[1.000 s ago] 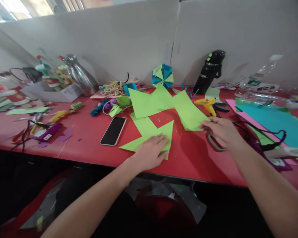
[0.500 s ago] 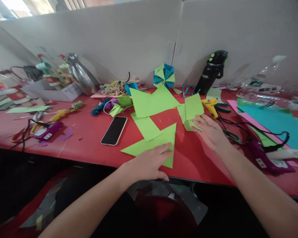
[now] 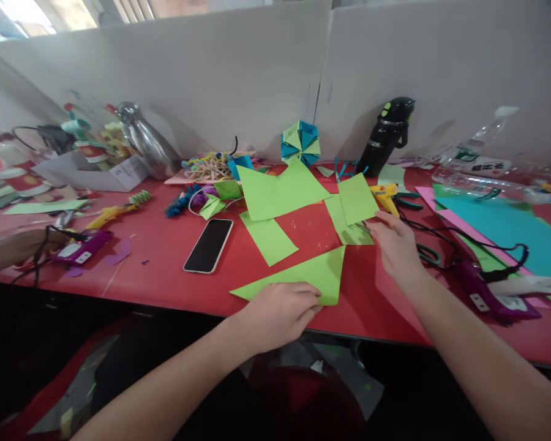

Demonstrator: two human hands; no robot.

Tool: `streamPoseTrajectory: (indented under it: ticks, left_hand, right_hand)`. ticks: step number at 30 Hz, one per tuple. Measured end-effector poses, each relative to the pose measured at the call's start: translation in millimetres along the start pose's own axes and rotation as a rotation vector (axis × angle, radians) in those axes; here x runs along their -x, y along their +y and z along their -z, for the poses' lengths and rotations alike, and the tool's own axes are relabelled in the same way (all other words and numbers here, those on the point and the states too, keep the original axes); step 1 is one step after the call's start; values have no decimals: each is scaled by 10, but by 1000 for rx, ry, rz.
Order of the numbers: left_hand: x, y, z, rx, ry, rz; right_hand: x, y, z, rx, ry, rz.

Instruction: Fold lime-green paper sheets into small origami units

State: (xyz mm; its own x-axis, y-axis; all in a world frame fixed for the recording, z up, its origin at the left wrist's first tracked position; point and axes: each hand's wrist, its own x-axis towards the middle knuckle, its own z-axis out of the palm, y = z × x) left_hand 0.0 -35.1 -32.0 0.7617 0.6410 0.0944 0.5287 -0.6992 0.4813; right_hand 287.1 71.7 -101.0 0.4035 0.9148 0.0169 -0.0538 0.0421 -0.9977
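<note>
My left hand grips the near edge of a green paper triangle, fingers curled over it at the front of the table. At the right, my right hand has its fingertips closed on the corner of a small green paper rectangle. That rectangle overlaps another green paper piece underneath. Between and beyond my hands lie a green paper strip and a larger notched green sheet. The strip sits just behind the triangle.
A phone lies left of the papers. A yellow glue gun, black cables and a purple power strip are at the right. Behind stand a folded-paper ball and a black bottle. Another person's hand is at far left.
The triangle has shifted right and toward me, out from under the strip. My left fingers have curled onto its edge, and my right fingers have closed. Another person's hand has appeared at left.
</note>
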Motion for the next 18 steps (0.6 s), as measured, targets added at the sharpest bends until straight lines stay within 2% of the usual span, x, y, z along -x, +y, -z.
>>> streamPoseTrajectory:
  ticks: [3, 11, 18]
  left_hand:
    - [-12, -16, -5, 11, -11, 17]
    - [-17, -93, -62, 3, 10, 9]
    - [-27, -73, -55, -23, -8, 9]
  right_hand:
    - [-6, -71, -35, -82, 60, -54]
    - [146, -156, -158, -217, -115, -104]
    - [284, -239, -184, -220, -150, -89]
